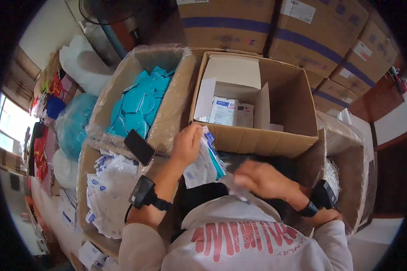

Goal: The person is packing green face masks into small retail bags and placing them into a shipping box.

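Observation:
My left hand (187,143) is closed on the upper edge of a white packet (199,170) with blue print, held upright over my lap. A teal edge, like the folded teal masks (142,101) in the box ahead on the left, shows at the packet's right side. Just right of the packet is my right hand (267,179), smeared by motion, its fingers drawn together on a thin pale strip (233,183). Whether that strip joins the packet I cannot tell. Many flat white packets (111,194) fill the carton to the left.
A large cardboard box (257,139) ahead holds an opened white inner box (235,70) with packets standing in it. A dark phone (139,147) rests on a carton edge. On the right stands another carton (348,149); taped boxes (226,27) are stacked behind.

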### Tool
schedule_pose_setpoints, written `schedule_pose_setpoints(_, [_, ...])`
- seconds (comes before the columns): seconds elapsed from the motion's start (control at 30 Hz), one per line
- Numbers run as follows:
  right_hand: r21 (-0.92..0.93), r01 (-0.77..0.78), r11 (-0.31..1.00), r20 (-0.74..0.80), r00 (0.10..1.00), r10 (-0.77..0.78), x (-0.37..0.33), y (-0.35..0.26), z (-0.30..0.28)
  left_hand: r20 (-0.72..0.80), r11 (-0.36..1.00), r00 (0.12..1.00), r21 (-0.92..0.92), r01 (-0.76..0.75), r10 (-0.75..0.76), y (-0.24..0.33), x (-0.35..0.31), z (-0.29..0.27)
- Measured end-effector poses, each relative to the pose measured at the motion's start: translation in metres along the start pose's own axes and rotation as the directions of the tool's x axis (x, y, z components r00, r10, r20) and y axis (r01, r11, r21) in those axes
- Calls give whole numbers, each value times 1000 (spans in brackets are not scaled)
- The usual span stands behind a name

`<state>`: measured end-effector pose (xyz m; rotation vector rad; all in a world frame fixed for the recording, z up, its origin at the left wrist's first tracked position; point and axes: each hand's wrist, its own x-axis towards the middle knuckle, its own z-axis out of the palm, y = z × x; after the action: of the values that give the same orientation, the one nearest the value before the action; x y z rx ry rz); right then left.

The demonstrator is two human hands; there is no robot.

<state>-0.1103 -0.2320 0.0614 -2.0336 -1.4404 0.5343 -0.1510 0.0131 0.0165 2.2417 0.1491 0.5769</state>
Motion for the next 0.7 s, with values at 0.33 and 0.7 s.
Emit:
schedule_pose_setpoints(0.33, [50, -80, 996, -237, 967, 90, 38, 0, 18, -169, 999, 985, -33, -31, 25, 18, -12, 11])
schedule_pose_setpoints(0.7, [902, -4, 432, -276, 763, 584, 43, 16, 29, -394, 992, 919, -114, -50, 1, 17, -2, 22])
